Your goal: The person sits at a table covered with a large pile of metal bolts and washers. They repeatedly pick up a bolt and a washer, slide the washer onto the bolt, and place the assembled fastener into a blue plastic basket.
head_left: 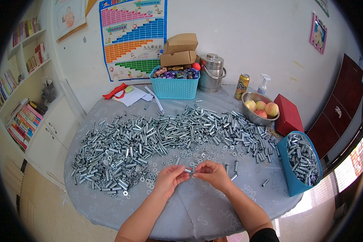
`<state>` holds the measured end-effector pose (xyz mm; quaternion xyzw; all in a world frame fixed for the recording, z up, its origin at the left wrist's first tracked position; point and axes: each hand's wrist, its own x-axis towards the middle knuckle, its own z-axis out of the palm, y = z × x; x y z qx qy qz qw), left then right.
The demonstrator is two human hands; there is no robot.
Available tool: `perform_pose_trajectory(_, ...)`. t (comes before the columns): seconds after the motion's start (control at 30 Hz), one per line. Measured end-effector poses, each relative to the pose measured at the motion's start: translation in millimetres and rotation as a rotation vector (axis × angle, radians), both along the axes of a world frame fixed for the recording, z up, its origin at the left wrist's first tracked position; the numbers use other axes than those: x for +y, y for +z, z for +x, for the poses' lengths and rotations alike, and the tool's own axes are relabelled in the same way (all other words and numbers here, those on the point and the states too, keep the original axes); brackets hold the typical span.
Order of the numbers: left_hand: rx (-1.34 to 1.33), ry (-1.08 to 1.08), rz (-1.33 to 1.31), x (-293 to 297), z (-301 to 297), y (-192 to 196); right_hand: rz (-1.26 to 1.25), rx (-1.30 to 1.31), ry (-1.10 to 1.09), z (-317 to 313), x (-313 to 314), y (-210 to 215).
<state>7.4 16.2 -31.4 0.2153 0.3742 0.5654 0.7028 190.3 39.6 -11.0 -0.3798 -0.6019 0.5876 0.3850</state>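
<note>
My left hand (169, 179) pinches a short silvery expansion bolt (188, 171) between thumb and fingertips, over the near middle of the table. From the other side, the thumb and forefinger of my right hand (214, 176) close at the bolt's end; any small part between them is too small to make out. Beyond both hands spreads a wide heap of metal sleeves and bolts (165, 131). Loose washers (203, 155) lie scattered along its near edge. A few bolts (235, 166) rest just right of my right hand.
At the right edge stands a blue basket (288, 169) full of bolts. Behind the heap are a turquoise basket (174, 88) of toys, a steel canister (212, 74), a can (242, 86), a spray bottle (263, 84), a metal bowl (250, 115) of fruit and a red box (288, 115).
</note>
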Motion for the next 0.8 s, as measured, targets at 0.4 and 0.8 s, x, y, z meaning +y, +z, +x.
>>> perform_pose_trajectory(0.4,-0.011,-0.042,-0.045,-1,0,4,0.211,-0.109,-0.160,-3,-2,0)
perform_pose_trajectory(0.8,-0.058,-0.162,-0.062,-2,-2,0,0.040,0.033,-0.072,1,3,4)
